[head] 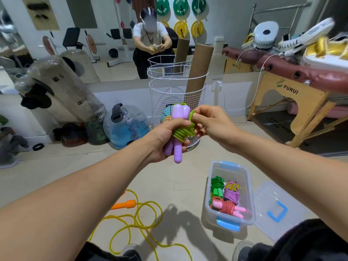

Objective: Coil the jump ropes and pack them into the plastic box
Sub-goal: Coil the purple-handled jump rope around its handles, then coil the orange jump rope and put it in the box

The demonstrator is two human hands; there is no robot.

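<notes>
where green cord (183,133) coils, lilac handles (178,146)

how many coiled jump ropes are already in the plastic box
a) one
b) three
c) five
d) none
b: the plastic box holds a green bundle, a purple bundle and a red bundle with pink handles, while the lid lies beside it.
</notes>
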